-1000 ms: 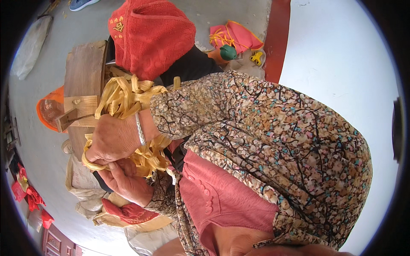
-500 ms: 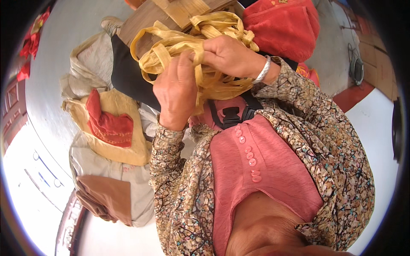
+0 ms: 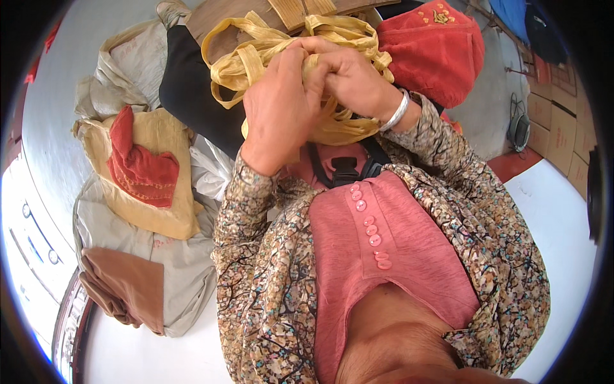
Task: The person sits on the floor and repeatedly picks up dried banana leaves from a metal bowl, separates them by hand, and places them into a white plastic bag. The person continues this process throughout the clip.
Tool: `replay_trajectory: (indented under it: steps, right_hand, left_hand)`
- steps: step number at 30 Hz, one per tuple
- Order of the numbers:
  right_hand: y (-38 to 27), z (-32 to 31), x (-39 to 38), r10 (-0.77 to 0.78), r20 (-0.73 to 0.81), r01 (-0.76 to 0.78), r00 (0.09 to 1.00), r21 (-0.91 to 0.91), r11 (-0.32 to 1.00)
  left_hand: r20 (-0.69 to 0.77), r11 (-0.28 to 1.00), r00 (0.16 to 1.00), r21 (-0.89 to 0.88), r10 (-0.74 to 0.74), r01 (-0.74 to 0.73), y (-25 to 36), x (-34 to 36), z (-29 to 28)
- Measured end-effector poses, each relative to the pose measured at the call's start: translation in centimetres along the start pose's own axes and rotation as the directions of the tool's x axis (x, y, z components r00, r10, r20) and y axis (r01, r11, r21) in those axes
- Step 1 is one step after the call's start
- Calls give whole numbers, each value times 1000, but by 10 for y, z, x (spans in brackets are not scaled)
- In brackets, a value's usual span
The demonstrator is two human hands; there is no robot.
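Note:
A loose bundle of flat yellow straps, looped and tangled, lies in front of me against a wooden board. My left hand is closed on the straps, its fingertips close against the other hand. My right hand, below a silver bracelet at the wrist, is closed on the same bundle with its fingers curled. The fingertips of both hands overlap, so the exact strands between them are partly hidden. Loops stick out to the left, above and below the hands.
A red cloth with gold decoration lies beyond my right hand. On the left are pale sacks, a yellow sack with a red cloth piece, and a brown cloth. Cardboard boxes stand at the far right.
My hands have come together; the left has moved up and right until its fingers meet the right hand's. The view has shifted slightly, showing more boxes at the right.

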State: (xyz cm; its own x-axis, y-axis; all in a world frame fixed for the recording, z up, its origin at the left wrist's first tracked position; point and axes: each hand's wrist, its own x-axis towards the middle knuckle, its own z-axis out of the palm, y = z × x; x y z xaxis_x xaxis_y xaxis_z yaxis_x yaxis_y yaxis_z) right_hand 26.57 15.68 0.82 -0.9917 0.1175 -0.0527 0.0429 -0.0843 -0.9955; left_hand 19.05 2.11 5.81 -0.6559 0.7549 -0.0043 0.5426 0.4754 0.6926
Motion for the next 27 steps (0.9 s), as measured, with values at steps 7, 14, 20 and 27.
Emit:
replay_trajectory:
  steps: [7,14,20,27]
  right_hand:
    - [-11,19,-1,-320,-109,237,941,-463,854]
    - [-5,6,10,-91,-255,156,963,250,956]
    - [-26,-20,5,-215,-121,198,969,-139,970]
    - [-31,-11,4,-152,214,248,965,-560,791]
  left_hand:
    - [-49,757,973,-638,-225,143,-37,-1,23]
    - [261,347,928,-872,-267,345,-27,-51,10]
    - [-224,972,948,106,227,-208,-42,-43,6]
    - [-114,907,913,212,392,-363,-43,-26,7]
